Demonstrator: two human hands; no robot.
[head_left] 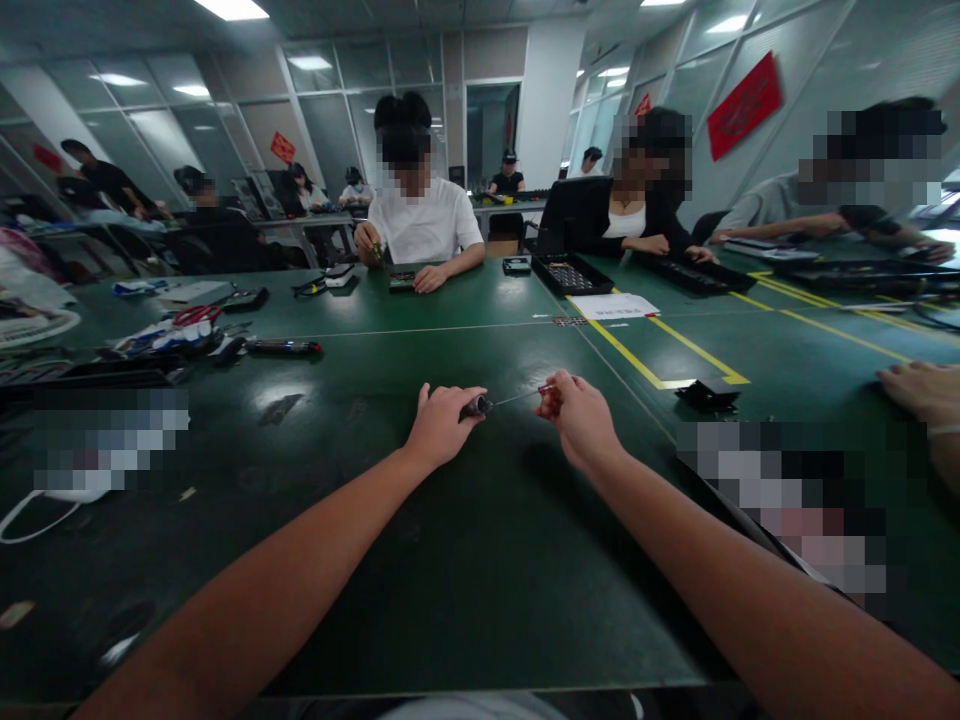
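Observation:
A small dark cylindrical part point(475, 406) is gripped in my left hand point(441, 428), between thumb and fingers, just above the green tabletop point(450, 580). Its exact kind is too small to make out. My right hand point(586, 420) is closed around the reddish handle of a thin screwdriver point(517, 397). The metal shaft points left, its tip at or very close to the dark part; contact cannot be told. My right fingers cover most of the handle.
Left lie a dark pen-shaped tool point(283, 347), red-handled scissors point(196, 315) and clutter. Right are a black bracket-like piece point(707, 396), yellow tape lines point(626, 352), white paper point(613, 306) and a black tray point(571, 275). Several co-workers sit around; one's hand rests at the right edge.

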